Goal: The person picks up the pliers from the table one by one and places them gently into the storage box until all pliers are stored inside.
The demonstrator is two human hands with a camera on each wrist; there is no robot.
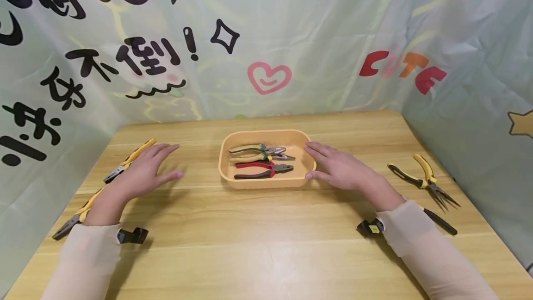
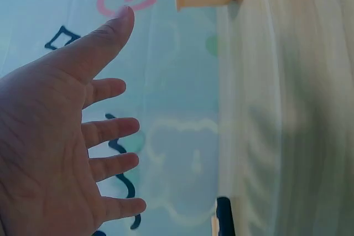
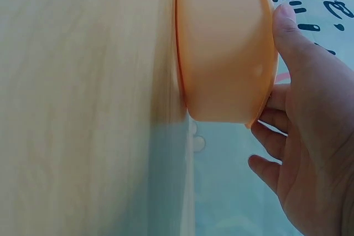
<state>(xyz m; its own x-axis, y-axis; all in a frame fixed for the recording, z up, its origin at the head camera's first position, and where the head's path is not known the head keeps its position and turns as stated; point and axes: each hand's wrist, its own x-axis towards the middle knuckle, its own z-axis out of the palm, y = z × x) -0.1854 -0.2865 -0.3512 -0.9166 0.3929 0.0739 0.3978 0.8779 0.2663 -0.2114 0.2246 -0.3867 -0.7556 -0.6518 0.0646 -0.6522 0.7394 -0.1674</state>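
Observation:
A shallow orange plastic bin [image 1: 266, 183] sits on the table, holding pliers with red and black handles [image 1: 266, 170] and pliers with green and beige handles [image 1: 250, 148]. My right hand [image 1: 339, 165] touches the rim at the bin's right end. Its thumb [image 3: 290, 29] lies on the near part of the rim and its fingers farther back, fairly straight. Over the table's left side my left hand [image 1: 143, 172] hovers, palm inward, thumb and fingers spread with nothing in them. Beneath it are yellow-handled pliers [image 1: 129, 161]; a second yellow-handled pair [image 1: 68, 226] is partly hidden by the wrist.
Long-nose pliers [image 1: 429, 182] with yellow and black handles lie spread on the right. Nearer, a black handle [image 1: 441, 221] shows partly from behind my right forearm. A printed curtain [image 1: 325, 50] encloses the back and sides of the wooden table [image 1: 250, 253].

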